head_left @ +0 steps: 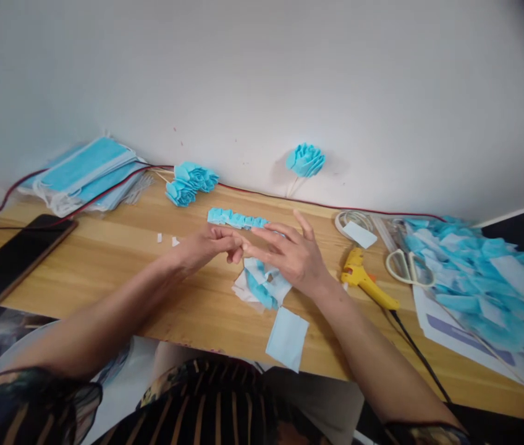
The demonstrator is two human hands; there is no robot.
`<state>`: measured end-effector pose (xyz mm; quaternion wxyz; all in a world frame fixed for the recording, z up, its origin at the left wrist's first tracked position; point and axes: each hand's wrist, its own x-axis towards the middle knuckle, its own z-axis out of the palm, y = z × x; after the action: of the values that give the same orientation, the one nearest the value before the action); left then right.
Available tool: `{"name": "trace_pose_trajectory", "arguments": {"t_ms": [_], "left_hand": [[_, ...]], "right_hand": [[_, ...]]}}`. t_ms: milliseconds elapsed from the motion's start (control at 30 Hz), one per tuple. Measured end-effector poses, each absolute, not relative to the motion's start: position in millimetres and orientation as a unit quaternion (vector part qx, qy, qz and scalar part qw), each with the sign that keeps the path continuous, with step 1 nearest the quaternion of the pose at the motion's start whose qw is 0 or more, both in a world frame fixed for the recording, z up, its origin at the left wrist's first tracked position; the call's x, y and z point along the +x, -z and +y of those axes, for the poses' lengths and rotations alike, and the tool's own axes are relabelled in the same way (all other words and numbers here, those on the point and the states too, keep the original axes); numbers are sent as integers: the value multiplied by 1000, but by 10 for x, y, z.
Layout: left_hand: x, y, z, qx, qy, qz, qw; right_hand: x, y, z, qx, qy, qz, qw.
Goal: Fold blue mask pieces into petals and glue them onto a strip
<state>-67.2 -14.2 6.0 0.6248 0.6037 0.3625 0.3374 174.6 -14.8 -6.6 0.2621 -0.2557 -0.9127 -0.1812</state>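
My left hand is closed, its fingers curled and thumb pressed in; whatever it pinches, if anything, is hidden. My right hand has its fingers stretched and spread, and one fingertip meets the left fingertips. Just beyond the hands lies a row of folded blue petals, partly covered by the right fingers. Under the right hand sits a loose pile of blue and white fabric scraps. A flat pale-blue fabric piece rests at the table's front edge.
Blue fabric flowers lie at the back, another flower leans on the wall. Face masks and a phone are left. Right are a yellow glue gun, scissors and heaped blue pieces. A red-black cord runs behind.
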Motion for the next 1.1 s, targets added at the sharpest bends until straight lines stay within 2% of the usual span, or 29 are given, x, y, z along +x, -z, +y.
{"name": "trace_pose_trajectory", "arguments": {"t_ms": [633, 767, 967, 1100], "left_hand": [[-646, -46, -180, 568, -291, 378, 671], [-635, -46, -190, 558, -296, 370, 681], [-664, 20, -165, 547, -325, 344, 691], [-668, 48, -169, 551, -316, 332, 698]], "right_hand": [[1746, 28, -286, -282, 102, -922, 247], [1745, 2, -294, -299, 73, -904, 296], [1749, -20, -254, -308, -131, -859, 387], [1700, 3, -257, -325, -145, -846, 396]]}}
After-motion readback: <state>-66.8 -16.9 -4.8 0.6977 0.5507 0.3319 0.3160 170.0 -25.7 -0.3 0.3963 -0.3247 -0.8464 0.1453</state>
